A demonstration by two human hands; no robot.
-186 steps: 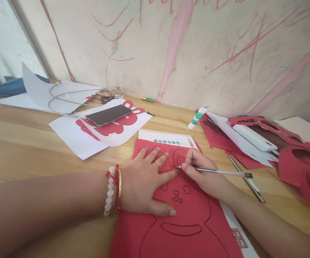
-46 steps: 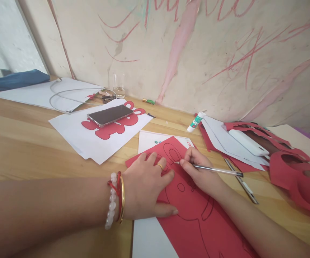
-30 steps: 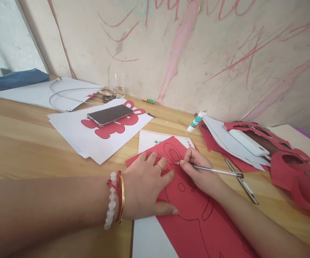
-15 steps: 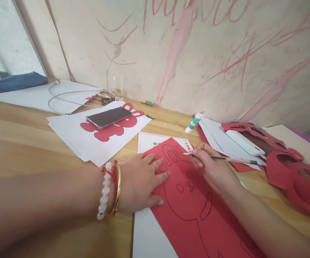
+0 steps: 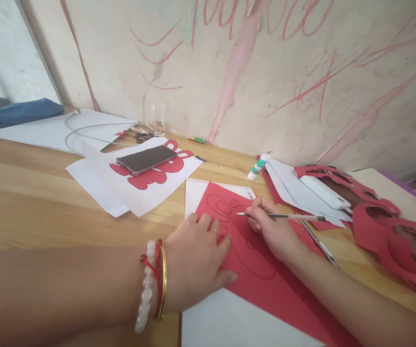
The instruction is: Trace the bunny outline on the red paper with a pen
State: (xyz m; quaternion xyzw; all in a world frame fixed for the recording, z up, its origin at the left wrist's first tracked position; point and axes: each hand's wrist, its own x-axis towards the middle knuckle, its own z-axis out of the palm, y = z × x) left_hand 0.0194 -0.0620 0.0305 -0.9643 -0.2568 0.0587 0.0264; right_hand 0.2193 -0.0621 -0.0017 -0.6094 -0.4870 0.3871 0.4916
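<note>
A sheet of red paper [image 5: 262, 300] lies at a slant, with a rabbit's long ears and round head outlined on it in dark ink. On its left edge my left hand [image 5: 195, 267] rests flat, fingers spread, wearing a ring and bracelets. My right hand [image 5: 275, 233] grips a clear-barrelled pen [image 5: 302, 218], its tip pointing left just over the head near the ears. Whether the tip touches the paper I cannot tell. My right hand and forearm cover part of the drawing. White paper [image 5: 206, 320] shows beneath the red sheet.
A phone [image 5: 146, 159] sits on a red rabbit cutout [image 5: 174, 166] over white sheets. A glue stick [image 5: 259, 166] stands near the wall. Red paper scraps [image 5: 370, 226] and a white object [image 5: 325, 192] are at right; a glass [image 5: 157, 126] and cable [image 5: 96, 126] at back left.
The red sheet has turned counterclockwise. My left hand has slid slightly down and right with it, while my right hand and pen have moved a little left and down.
</note>
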